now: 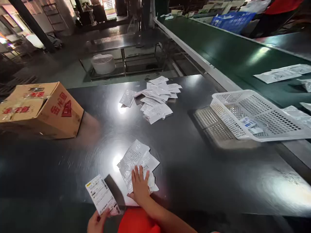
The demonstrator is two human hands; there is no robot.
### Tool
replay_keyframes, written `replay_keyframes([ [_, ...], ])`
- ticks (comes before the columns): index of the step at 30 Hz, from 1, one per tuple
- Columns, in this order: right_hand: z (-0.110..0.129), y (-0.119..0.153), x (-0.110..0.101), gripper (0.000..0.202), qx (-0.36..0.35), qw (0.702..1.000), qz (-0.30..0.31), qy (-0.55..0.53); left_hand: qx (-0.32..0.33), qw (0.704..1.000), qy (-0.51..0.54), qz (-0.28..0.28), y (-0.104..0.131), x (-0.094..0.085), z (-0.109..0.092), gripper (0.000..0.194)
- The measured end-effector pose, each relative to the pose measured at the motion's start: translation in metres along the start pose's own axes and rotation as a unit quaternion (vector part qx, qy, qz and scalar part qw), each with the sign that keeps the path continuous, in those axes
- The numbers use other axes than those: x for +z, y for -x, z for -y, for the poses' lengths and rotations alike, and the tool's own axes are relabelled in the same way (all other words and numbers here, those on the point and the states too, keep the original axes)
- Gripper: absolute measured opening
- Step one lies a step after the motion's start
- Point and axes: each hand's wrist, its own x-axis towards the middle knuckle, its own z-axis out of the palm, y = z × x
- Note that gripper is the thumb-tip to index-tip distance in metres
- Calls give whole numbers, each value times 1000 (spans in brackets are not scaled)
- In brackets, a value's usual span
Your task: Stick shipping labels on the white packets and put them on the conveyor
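Between the thumb and fingers of my left hand (pixel 97 221), at the bottom of the view, is a printed shipping label (pixel 102 195), held by its lower edge and tilted over the table's near side. My right hand (pixel 140 187) lies with fingers spread on a small pile of white packets (pixel 137 155) with printed text. A white sheet-like surface shows beneath that pile, partly covered. Farther back on the dark metal table (pixel 184 168) rests a larger heap of similar white packets (pixel 157 94).
A taped cardboard box (pixel 65 110) with red printing stands at the left. On the right, a white plastic basket (pixel 243 97) holding a clear bag overhangs beside a green conveyor belt (pixel 218 51) carrying flat packages (pixel 284 72). A blue crate (pixel 233 22) and a person in red are beyond.
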Motion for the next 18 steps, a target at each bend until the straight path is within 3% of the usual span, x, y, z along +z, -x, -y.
replay_keyframes([
  [2,14,-2,-2,103,-71,997,2,6,-7,998,45,34,-7,-20,14,39],
  [5,26,-27,-11,95,-180,983,20,25,-23,995,82,46,-7,-43,38,42],
  [11,33,-82,-23,75,-374,925,58,26,-26,995,84,37,11,-63,85,46],
  [14,47,-79,-16,65,-357,931,73,7,-5,995,104,4,17,-68,105,48],
  [18,103,-48,6,60,-182,981,69,8,-21,993,118,-9,20,-71,122,51],
])
